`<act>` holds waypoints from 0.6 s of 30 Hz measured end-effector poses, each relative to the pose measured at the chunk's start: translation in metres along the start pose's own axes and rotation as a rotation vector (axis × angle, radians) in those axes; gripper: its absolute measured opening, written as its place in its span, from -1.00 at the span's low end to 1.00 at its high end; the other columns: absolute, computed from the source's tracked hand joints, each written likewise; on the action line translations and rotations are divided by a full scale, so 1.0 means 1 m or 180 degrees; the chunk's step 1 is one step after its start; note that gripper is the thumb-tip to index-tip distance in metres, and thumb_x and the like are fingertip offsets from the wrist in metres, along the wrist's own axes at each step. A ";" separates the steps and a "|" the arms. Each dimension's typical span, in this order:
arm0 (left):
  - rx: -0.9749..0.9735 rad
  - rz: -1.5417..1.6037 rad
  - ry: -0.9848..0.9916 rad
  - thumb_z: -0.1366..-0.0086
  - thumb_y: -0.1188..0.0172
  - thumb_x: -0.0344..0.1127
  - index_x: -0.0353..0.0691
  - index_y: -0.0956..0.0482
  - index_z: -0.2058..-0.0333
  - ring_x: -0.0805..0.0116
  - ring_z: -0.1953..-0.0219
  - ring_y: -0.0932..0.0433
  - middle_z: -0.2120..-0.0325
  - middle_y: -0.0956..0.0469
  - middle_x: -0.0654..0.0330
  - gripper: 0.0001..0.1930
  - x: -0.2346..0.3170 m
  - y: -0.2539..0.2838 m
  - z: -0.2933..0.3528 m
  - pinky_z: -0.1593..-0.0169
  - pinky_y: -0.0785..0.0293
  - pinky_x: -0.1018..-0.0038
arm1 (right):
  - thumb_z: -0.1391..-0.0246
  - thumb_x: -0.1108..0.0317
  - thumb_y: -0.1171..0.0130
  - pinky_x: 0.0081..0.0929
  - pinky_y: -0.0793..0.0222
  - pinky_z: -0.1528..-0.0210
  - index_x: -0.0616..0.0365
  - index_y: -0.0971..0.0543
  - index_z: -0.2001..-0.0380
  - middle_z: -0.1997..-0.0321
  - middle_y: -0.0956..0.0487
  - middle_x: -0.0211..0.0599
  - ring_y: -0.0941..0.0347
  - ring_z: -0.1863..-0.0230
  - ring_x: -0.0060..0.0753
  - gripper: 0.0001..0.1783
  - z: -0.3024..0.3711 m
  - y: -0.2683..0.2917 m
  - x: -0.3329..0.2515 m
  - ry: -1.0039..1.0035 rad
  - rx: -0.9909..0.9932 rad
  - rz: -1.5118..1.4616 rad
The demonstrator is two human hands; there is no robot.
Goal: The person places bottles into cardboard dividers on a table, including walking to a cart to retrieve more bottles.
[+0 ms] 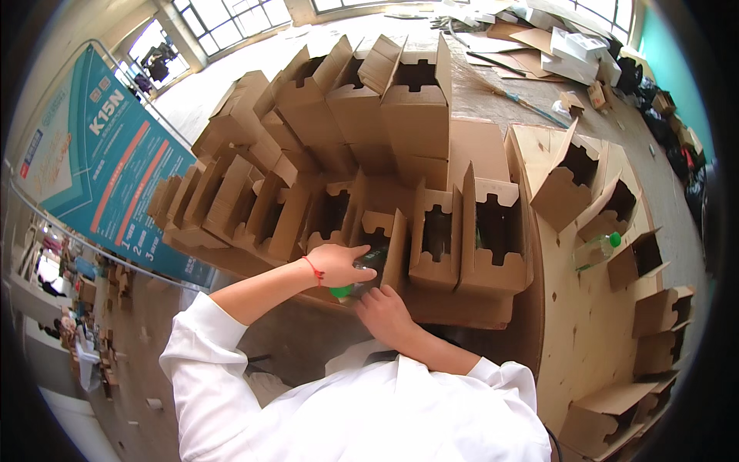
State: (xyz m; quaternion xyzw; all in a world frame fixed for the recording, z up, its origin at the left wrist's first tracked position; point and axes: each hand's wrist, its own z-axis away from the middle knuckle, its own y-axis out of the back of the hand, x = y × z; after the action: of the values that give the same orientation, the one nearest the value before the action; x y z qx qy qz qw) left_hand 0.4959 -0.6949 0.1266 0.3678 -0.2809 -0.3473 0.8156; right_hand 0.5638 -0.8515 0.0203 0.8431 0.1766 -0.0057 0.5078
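A clear bottle [372, 259] with a green cap [340, 292] lies tilted at the front of an open cardboard box [395, 248], its cap end toward me. My left hand [336, 265], a red string on its wrist, grips the bottle from above with thumb and index finger spread around it. Close beside the cap, at the box's lower front edge, my right hand [385, 312] has its fingers curled. What those fingers hold, the bottle or the box edge, is hidden.
Several open boxes [435, 258] stand in rows on a cardboard-covered surface, with taller boxes [416, 115] behind. To the right, a wooden board [573, 339] bears more open boxes and another green-capped bottle [596, 252]. A teal banner [115, 162] stands left; cardboard scraps [531, 46] lie far right.
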 end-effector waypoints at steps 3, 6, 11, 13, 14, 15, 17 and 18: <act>0.0274 -0.0407 -0.0027 -0.18 -0.02 0.19 -0.21 -0.34 -0.19 -0.02 0.24 -0.60 0.35 -0.63 -0.08 -0.27 0.014 -0.011 -0.002 0.13 -0.50 0.27 | 0.18 0.41 -0.11 -0.43 -0.28 0.16 0.12 -0.53 0.54 0.46 -0.50 -0.32 -0.41 0.25 -0.32 -0.93 0.004 0.000 0.001 0.0035 -0.0006 -0.0056; 0.0021 -0.0943 0.0206 -0.15 -0.04 0.12 -0.28 -0.43 -0.09 0.00 0.25 -0.61 0.34 -0.62 -0.12 -0.34 0.029 -0.023 -0.018 0.16 -0.52 0.26 | 0.18 0.41 -0.11 -0.42 -0.30 0.05 0.13 -0.53 0.50 0.38 -0.53 -0.27 -0.42 0.15 -0.28 -0.91 0.003 -0.001 0.004 0.0092 0.0159 -0.0180; -0.0785 -0.1369 0.0022 -0.04 -0.20 -0.36 -0.31 -0.68 0.36 0.23 0.15 -0.64 0.25 -0.64 0.01 -0.79 0.051 -0.008 -0.030 0.18 -0.56 0.35 | 0.18 0.41 -0.11 -0.42 -0.31 0.03 0.10 -0.52 0.49 0.39 -0.52 -0.31 -0.42 0.15 -0.30 -0.91 0.004 -0.010 0.002 0.0093 0.0215 -0.0478; -0.1169 -0.0687 0.0207 -0.04 -0.19 -0.36 -0.26 -0.70 0.33 0.26 0.15 -0.64 0.26 -0.65 0.03 -0.78 0.033 -0.013 -0.043 0.17 -0.56 0.37 | 0.19 0.41 -0.12 -0.41 -0.31 0.06 0.08 -0.51 0.51 0.43 -0.50 -0.35 -0.41 0.17 -0.32 -0.93 0.007 -0.006 0.002 -0.0023 0.0006 -0.0504; -0.1334 -0.0339 0.0268 -0.04 -0.18 -0.37 -0.24 -0.70 0.31 0.27 0.15 -0.64 0.26 -0.66 0.05 -0.77 0.022 -0.015 -0.050 0.16 -0.56 0.38 | 0.19 0.40 -0.13 -0.41 -0.31 0.08 0.07 -0.51 0.52 0.45 -0.49 -0.37 -0.41 0.18 -0.34 -0.94 0.007 -0.002 0.003 -0.0082 -0.0111 -0.0481; -0.1500 -0.0600 0.0332 -0.06 -0.16 -0.34 -0.17 -0.70 0.22 0.31 0.12 -0.63 0.21 -0.65 0.10 -0.71 0.018 -0.017 -0.057 0.15 -0.56 0.39 | 0.19 0.40 -0.13 -0.42 -0.31 0.11 0.06 -0.50 0.53 0.47 -0.48 -0.39 -0.41 0.20 -0.35 -0.94 0.005 -0.001 0.002 -0.0083 -0.0104 -0.0457; -0.1037 -0.1114 -0.0126 -0.09 -0.09 -0.27 -0.21 -0.68 0.21 0.25 0.13 -0.63 0.22 -0.64 0.06 -0.68 0.022 -0.018 -0.058 0.14 -0.55 0.34 | 0.20 0.39 -0.14 -0.42 -0.31 0.17 0.04 -0.50 0.55 0.49 -0.46 -0.42 -0.40 0.23 -0.37 -0.95 0.000 0.000 0.003 -0.0117 -0.0077 -0.0380; -0.0797 -0.1371 -0.0337 -0.10 -0.06 -0.24 -0.24 -0.67 0.20 0.22 0.14 -0.63 0.22 -0.64 0.04 -0.66 0.025 -0.016 -0.056 0.14 -0.55 0.32 | 0.20 0.39 -0.15 -0.43 -0.30 0.19 0.03 -0.50 0.55 0.50 -0.46 -0.43 -0.40 0.25 -0.38 -0.95 -0.003 0.001 0.002 -0.0164 -0.0018 -0.0343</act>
State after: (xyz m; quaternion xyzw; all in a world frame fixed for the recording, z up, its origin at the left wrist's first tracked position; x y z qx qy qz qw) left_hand 0.5451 -0.6997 0.0870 0.2966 -0.1932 -0.5640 0.7461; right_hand 0.5657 -0.8489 0.0218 0.8305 0.2087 -0.0542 0.5136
